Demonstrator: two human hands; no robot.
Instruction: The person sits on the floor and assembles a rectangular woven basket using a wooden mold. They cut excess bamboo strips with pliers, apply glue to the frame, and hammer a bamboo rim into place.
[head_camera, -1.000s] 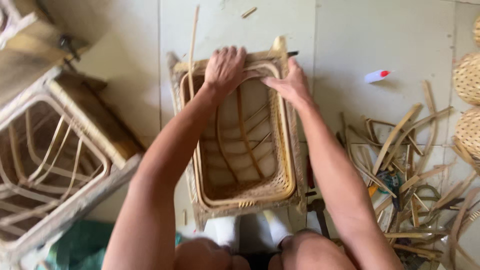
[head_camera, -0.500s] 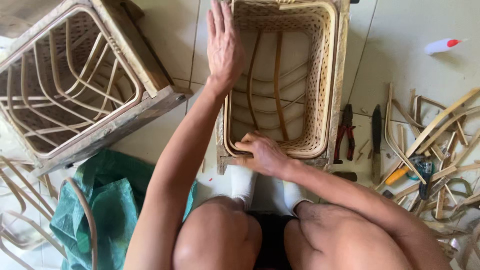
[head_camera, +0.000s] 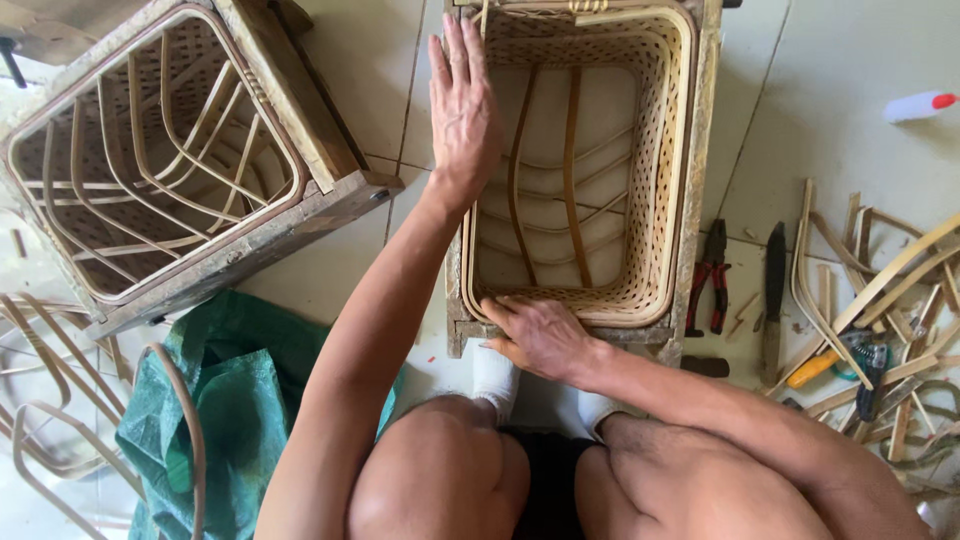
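At 9 o'clock sits 1 finished frame (head_camera: 160, 150). Left hand (head_camera: 465, 105) lies flat, fingers spread, on the basket (head_camera: 670, 180) at 12; right hand (head_camera: 540, 335) grips its near rim. Weave looks complete; pliers (head_camera: 710, 275) lie at 3.

Woven rattan basket (head_camera: 655, 170), rectangular, open-topped, on tiled floor

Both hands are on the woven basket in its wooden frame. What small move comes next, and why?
Probably press the near rim down into the frame. The left hand lies flat on the left rim of the rattan basket, steadying it, while the right hand rests on the near rim, fingers curled over its edge. The pliers and knife lie untouched beside the wooden frame, so this looks like handwork.
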